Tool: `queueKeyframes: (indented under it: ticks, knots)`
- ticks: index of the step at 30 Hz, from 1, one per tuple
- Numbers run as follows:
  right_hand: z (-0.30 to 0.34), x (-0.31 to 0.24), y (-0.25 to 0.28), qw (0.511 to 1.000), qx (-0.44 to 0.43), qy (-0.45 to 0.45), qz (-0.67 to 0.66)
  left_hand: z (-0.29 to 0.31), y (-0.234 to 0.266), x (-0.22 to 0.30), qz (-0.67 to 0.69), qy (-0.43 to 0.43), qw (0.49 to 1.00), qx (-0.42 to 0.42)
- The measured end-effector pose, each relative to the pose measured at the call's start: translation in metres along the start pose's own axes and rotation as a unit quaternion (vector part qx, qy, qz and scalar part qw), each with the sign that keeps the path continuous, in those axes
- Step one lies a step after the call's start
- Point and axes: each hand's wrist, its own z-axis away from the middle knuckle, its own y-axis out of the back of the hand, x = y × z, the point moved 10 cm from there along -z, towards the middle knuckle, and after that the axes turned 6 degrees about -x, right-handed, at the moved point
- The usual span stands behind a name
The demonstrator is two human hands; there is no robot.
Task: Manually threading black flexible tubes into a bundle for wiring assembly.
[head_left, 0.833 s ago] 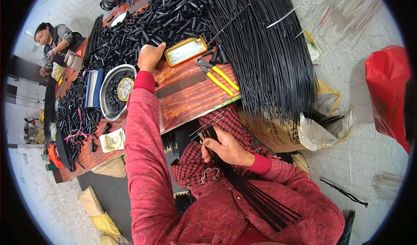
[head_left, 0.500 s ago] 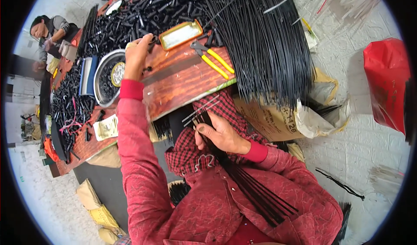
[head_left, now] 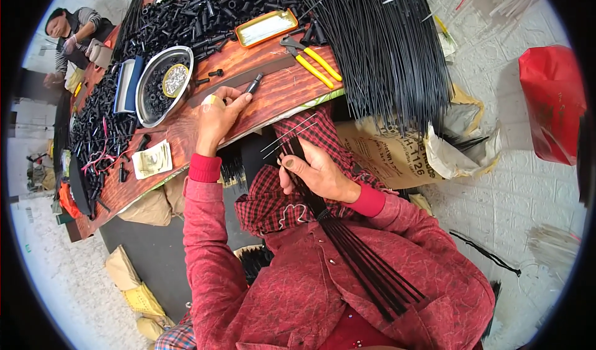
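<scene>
My left hand [head_left: 220,115] is over the table's near edge, pinching a short black tubular piece [head_left: 254,84] between thumb and fingers. In front of my chest my right hand [head_left: 320,173] is closed round a bundle of thin black rods [head_left: 366,263]. Their lower ends fan out across my red jacket, and several bare metal tips [head_left: 288,139] stick out past my thumb. Two small black pieces [head_left: 215,73] lie on the wood beyond my left hand. Yellow-handled pliers [head_left: 315,67] rest to its right.
A metal bowl [head_left: 141,102] holds small black parts and a round tin [head_left: 176,80]. Behind it spread heaps of black tubes [head_left: 211,15]. An orange-rimmed tray [head_left: 268,28] sits near a large rod stack [head_left: 385,58]. Another person [head_left: 77,33] works at the far left.
My left hand has come nearer and to the right, from beside the bowl to the table's edge; the tubular piece now shows in it. My right hand has barely moved.
</scene>
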Motion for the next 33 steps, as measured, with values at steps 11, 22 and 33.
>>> queueKeyframes:
  ticks: [11,22,33]
  knots:
    - [-0.012,0.007,0.014,1.0,0.017,-0.021,-0.011,0.02,0.007,0.051,-0.028,-0.158,0.98,0.116]
    - [-0.013,0.0,0.018,0.999,0.038,-0.026,-0.004,0.004,-0.007,0.049,-0.191,-0.207,0.944,0.17]
    - [0.002,0.001,0.008,1.0,-0.006,-0.008,-0.001,0.023,0.001,0.034,-0.232,-0.098,0.944,0.215]
